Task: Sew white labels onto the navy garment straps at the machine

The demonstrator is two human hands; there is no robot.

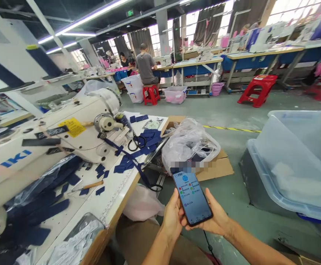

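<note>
A smartphone [195, 200] with a lit screen of small coloured icons is held upright between both my hands, low in the head view. My left hand [172, 217] grips its left edge, and my right hand [215, 217] wraps its lower right side with the thumb along the edge. A dark cable [209, 247] hangs below the phone. To the left stands a white sewing machine [66, 129] on its table. Navy fabric pieces [149, 141], black-handled scissors [136, 143] and a wooden-handled awl [91, 186] lie there.
Beyond the phone, a white plastic bag [188, 141] rests in a cardboard box [218, 167]. Large translucent bins [290, 165] stand at the right. Red stools [257, 90] and a seated person [145, 64] are farther back, beside rows of sewing tables [196, 63].
</note>
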